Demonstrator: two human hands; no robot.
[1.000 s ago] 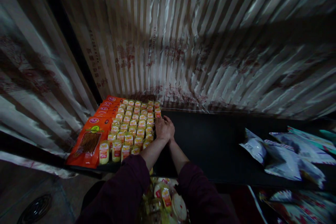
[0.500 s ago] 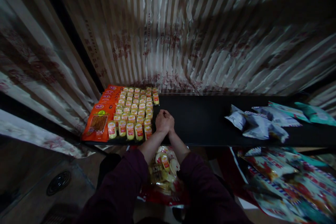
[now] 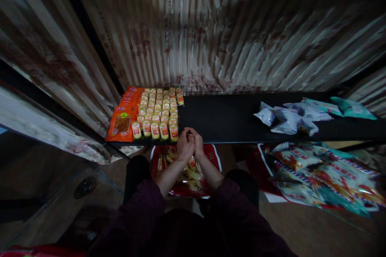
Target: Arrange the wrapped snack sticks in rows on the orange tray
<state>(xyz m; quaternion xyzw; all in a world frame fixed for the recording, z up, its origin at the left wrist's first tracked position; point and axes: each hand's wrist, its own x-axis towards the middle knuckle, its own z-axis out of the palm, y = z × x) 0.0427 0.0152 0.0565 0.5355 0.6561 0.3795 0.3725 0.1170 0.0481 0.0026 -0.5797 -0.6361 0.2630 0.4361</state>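
Observation:
My left hand and my right hand are close together at the shelf's front edge, fingers curled toward each other. Whatever may be between them is too small and dark to make out. Just left of them, rows of small yellow wrapped snack packs stand upright on the black shelf. Below my wrists is a red basket with a pale rim, holding more yellow wrapped packs, partly hidden by my forearms.
Orange snack bags line the shelf's left end. Silver and white bags and teal bags lie at its right. A second red container below holds large printed bags. A striped curtain hangs behind the shelf.
The view has shifted, so the shelf appears higher and more of the basket shows. Relative to the shelf, my joined hands have drawn back to its front edge.

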